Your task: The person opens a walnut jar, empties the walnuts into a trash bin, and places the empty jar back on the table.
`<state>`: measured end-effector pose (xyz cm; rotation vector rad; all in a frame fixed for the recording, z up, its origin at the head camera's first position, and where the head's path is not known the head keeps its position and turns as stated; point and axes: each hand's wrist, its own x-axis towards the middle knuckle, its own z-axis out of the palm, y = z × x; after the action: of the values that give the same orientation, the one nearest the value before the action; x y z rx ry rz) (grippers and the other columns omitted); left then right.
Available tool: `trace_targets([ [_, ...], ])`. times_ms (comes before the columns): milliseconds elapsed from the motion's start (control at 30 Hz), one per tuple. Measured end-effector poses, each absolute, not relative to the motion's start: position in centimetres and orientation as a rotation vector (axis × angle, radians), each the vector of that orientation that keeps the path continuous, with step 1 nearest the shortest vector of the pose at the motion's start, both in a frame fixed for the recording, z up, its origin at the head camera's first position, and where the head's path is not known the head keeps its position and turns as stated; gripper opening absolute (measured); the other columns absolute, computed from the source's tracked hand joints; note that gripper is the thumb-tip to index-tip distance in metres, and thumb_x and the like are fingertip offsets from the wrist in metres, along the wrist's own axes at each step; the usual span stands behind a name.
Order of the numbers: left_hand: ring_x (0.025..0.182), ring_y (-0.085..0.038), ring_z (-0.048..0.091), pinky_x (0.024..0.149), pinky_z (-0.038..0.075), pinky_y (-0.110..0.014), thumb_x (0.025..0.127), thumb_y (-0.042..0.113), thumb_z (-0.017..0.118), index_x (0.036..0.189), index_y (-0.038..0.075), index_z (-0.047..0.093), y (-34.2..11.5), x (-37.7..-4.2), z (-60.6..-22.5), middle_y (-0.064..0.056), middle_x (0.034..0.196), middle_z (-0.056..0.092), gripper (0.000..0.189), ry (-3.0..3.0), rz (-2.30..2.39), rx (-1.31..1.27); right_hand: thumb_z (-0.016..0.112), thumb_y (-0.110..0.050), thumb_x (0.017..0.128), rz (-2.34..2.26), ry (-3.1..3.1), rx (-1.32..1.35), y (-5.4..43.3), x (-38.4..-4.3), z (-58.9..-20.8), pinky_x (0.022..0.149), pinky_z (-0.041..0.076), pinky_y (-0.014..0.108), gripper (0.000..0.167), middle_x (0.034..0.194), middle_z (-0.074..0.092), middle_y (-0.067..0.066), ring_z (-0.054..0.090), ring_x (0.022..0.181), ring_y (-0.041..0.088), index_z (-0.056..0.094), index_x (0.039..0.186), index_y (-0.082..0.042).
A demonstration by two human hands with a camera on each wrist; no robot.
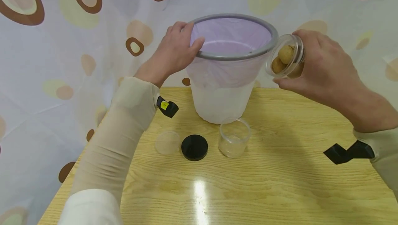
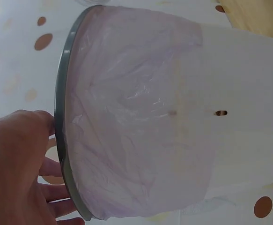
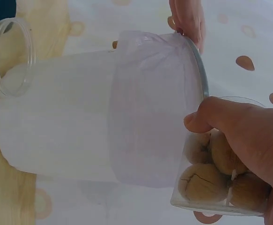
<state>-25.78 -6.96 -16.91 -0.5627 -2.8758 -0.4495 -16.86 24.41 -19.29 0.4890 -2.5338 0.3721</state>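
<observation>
My left hand point(image 1: 180, 47) grips the grey rim of a white trash bin point(image 1: 220, 104), its thumb lying on the rim. A thin lilac bag point(image 1: 230, 33) lines the bin and folds over its outside. In the left wrist view, fingers point(image 2: 56, 192) show behind the rim. My right hand point(image 1: 326, 69) holds a clear jar point(image 3: 183, 187) tilted beside the bin's right rim, mouth toward the bin. Several round brown nuts point(image 3: 202, 183) sit in the jar, one with a cracked shell; their exact kind is unclear.
On the wooden table point(image 1: 280, 183) before the bin stand a clear open jar point(image 1: 234, 142), a black round lid point(image 1: 194, 147) and a clear disc point(image 1: 168, 142). A patterned cloth point(image 1: 93, 45) hangs close behind the bin and along the left.
</observation>
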Motion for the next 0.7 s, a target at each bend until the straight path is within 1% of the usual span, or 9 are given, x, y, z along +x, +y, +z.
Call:
trace_targets([
  [233, 0.152, -0.030, 0.017, 0.125, 0.015, -0.040, 0.104, 0.054, 0.016, 0.159, 0.008, 0.016, -6.5, -27.3, -16.0, -0.014, 0.164, 0.017, 0.071, -2.994, -0.366, -0.528, 0.088, -0.022, 0.067, 0.343, -2.567, 0.470, 24.4, -18.2, -16.8, 0.087, 0.042, 0.066, 0.099, 0.129, 0.050, 0.034, 0.048, 0.107, 0.050, 0.034, 0.146, 0.003],
  [333, 0.153, -0.030, 0.014, 0.126, 0.013, -0.040, 0.104, 0.056, 0.013, 0.159, 0.006, 0.016, -6.2, -27.9, -15.8, -0.015, 0.165, 0.014, 0.074, -3.046, -0.356, -0.526, 0.085, -0.024, 0.070, 0.351, -2.576, 0.459, 24.3, -19.1, -15.8, 0.088, 0.042, 0.066, 0.097, 0.129, 0.049, 0.033, 0.047, 0.110, 0.049, 0.033, 0.147, 0.003],
  [400, 0.153, -0.030, 0.014, 0.126, 0.012, -0.040, 0.104, 0.056, 0.012, 0.158, 0.004, 0.017, -6.0, -28.1, -15.7, -0.015, 0.165, 0.015, 0.075, -3.078, -0.353, -0.521, 0.084, -0.025, 0.072, 0.346, -2.592, 0.451, 24.1, -19.7, -15.2, 0.088, 0.041, 0.066, 0.096, 0.130, 0.048, 0.032, 0.047, 0.111, 0.049, 0.032, 0.147, 0.003],
  [467, 0.152, -0.032, 0.016, 0.126, 0.012, -0.040, 0.104, 0.054, 0.013, 0.156, 0.001, 0.021, -5.9, -28.4, -15.6, -0.017, 0.164, 0.018, 0.075, -3.099, -0.336, -0.516, 0.082, -0.027, 0.073, 0.342, -2.616, 0.452, 23.9, -20.5, -14.7, 0.086, 0.039, 0.064, 0.095, 0.129, 0.048, 0.031, 0.046, 0.111, 0.048, 0.032, 0.147, 0.003],
  [600, 0.151, -0.033, 0.019, 0.125, 0.013, -0.040, 0.103, 0.052, 0.013, 0.154, 0.000, 0.026, -5.5, -28.7, -15.6, -0.017, 0.162, 0.023, 0.074, -3.131, -0.261, -0.481, 0.079, -0.028, 0.075, 0.305, -2.643, 0.500, 23.1, -22.1, -13.7, 0.088, 0.040, 0.064, 0.092, 0.129, 0.047, 0.032, 0.047, 0.110, 0.048, 0.032, 0.148, 0.003],
  [633, 0.150, -0.033, 0.022, 0.125, 0.015, -0.040, 0.103, 0.050, 0.013, 0.152, 0.000, 0.029, -5.4, -28.8, -15.6, -0.016, 0.161, 0.025, 0.072, -3.130, -0.239, -0.481, 0.079, -0.029, 0.076, 0.293, -2.643, 0.515, 22.9, -22.5, -13.5, 0.089, 0.040, 0.064, 0.091, 0.129, 0.048, 0.032, 0.047, 0.110, 0.049, 0.032, 0.147, 0.004],
  [700, 0.144, -0.034, 0.031, 0.122, 0.021, -0.042, 0.103, 0.046, 0.014, 0.147, 0.001, 0.038, -5.0, -28.9, -15.5, -0.016, 0.157, 0.035, 0.068, -3.118, -0.186, -0.507, 0.078, -0.030, 0.076, 0.250, -2.639, 0.531, 22.6, -23.2, -13.0, 0.090, 0.041, 0.066, 0.089, 0.126, 0.048, 0.034, 0.048, 0.109, 0.050, 0.034, 0.145, 0.006],
])
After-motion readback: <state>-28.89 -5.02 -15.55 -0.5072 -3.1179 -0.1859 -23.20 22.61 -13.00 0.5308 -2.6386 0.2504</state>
